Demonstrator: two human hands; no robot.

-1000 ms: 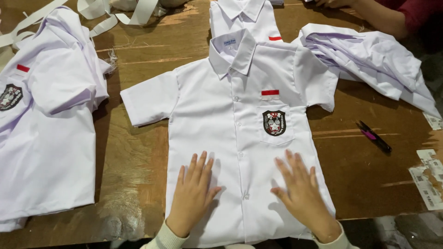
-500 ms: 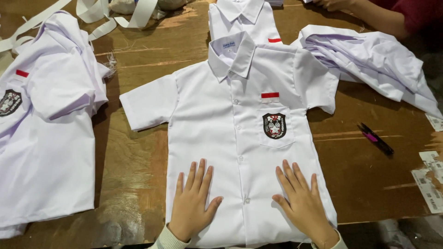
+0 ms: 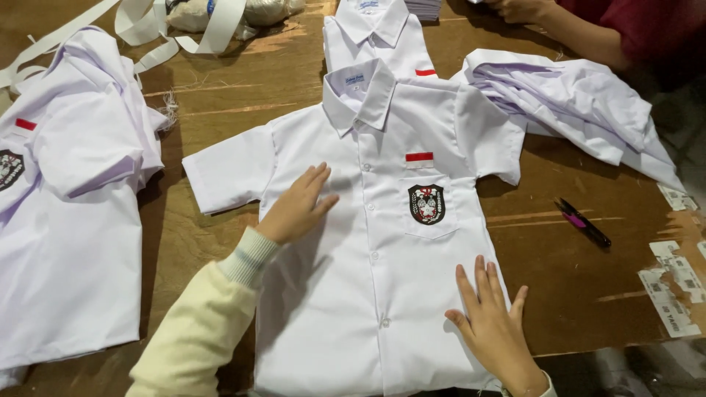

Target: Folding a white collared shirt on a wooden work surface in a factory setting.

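- Lying flat, front up, on the wooden counter (image 3: 220, 110): white short-sleeve shirt (image 3: 368, 294), buttoned, collar at far end, hem toward the wearer.
- L hand (image 3: 298, 206) pressed palm-down on shirt's chest panel, just left of the button placket, below the collar; grip apart, fingers straight and spread a bit, holding nothing.
- L arm in cream sleeve (image 3: 198, 331) w/ ribbed cuff, crossing over lower left part of the shirt.
- R hand (image 3: 493, 323) flat on lower right panel of shirt, near the side seam, below the pocket; grip apart too, fingers spread, nothing clamped.
- Both hands touching cloth only, well apart from each other, placket between them.
- Shirt details: dark shield badge (image 3: 426, 204) on chest pocket, small red-and-white strip (image 3: 419, 156) just above it, label inside collar.
- 2nd white shirt (image 3: 379, 33) beyond the collar of the first, partly under it, red strip showing.
- Left of counter: another white shirt (image 3: 66, 242) w/ badge and red strip, folded over on itself, edge hanging off near side.
- Right far side: crumpled white shirt pile (image 3: 573, 110), touching sleeve of main shirt.
- Another person's hand and forearm (image 3: 559, 26), red sleeve, at far right edge by that pile.
- Dark pen w/ pink part (image 3: 582, 222) on counter right of the shirt, apart from it.
- Paper tags (image 3: 673, 287) at right counter edge.
- White strips of tape or band (image 3: 147, 33) far left, looped; wrapped bundle beside them, can't tell contents.
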